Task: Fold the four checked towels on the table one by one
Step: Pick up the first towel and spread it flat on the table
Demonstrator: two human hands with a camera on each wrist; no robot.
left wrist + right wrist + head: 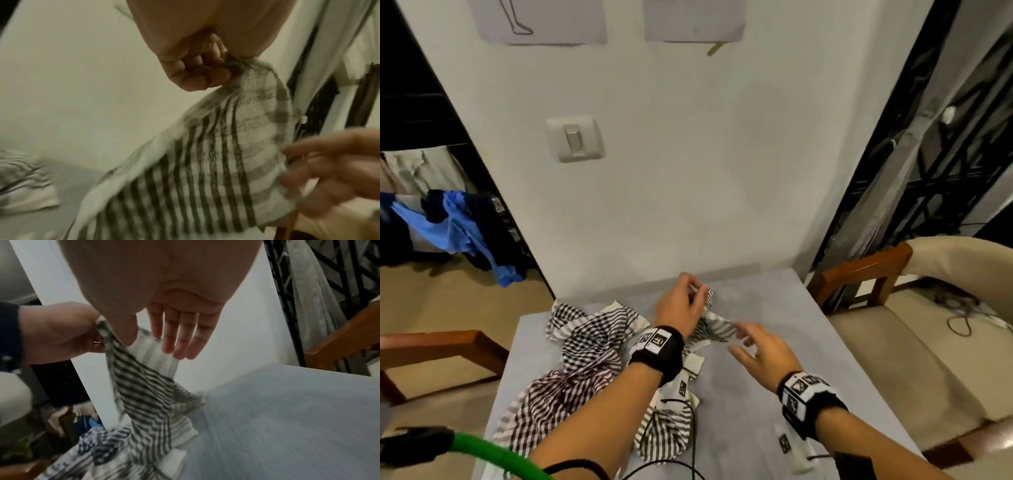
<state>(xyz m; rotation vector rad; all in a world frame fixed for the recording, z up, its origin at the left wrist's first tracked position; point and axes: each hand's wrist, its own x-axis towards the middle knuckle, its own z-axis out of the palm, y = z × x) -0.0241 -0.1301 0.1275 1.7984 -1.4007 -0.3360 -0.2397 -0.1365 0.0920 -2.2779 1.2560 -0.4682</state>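
Note:
My left hand (pixel 688 298) (pixel 207 71) is raised over the far middle of the grey table (pixel 774 359) and pinches a corner of a grey-and-white checked towel (pixel 717 327) (pixel 216 154) (pixel 144 382), which hangs down from it. My right hand (pixel 750 337) (pixel 176 340) is beside that towel, fingers straight and spread, fingertips at its hanging edge, gripping nothing. Other checked towels lie crumpled on the table's left side: a black-and-white one (pixel 589 330), a dark red one (pixel 551 401), and a grey one (pixel 667 431) near the front.
Wooden chairs stand at the right (pixel 887 274) and left (pixel 441 346) of the table. A white wall (pixel 688 188) with a light switch (pixel 574 138) is just behind it. Black cables (pixel 693 455) trail across the front. Blue clothes (pixel 455 229) hang at left.

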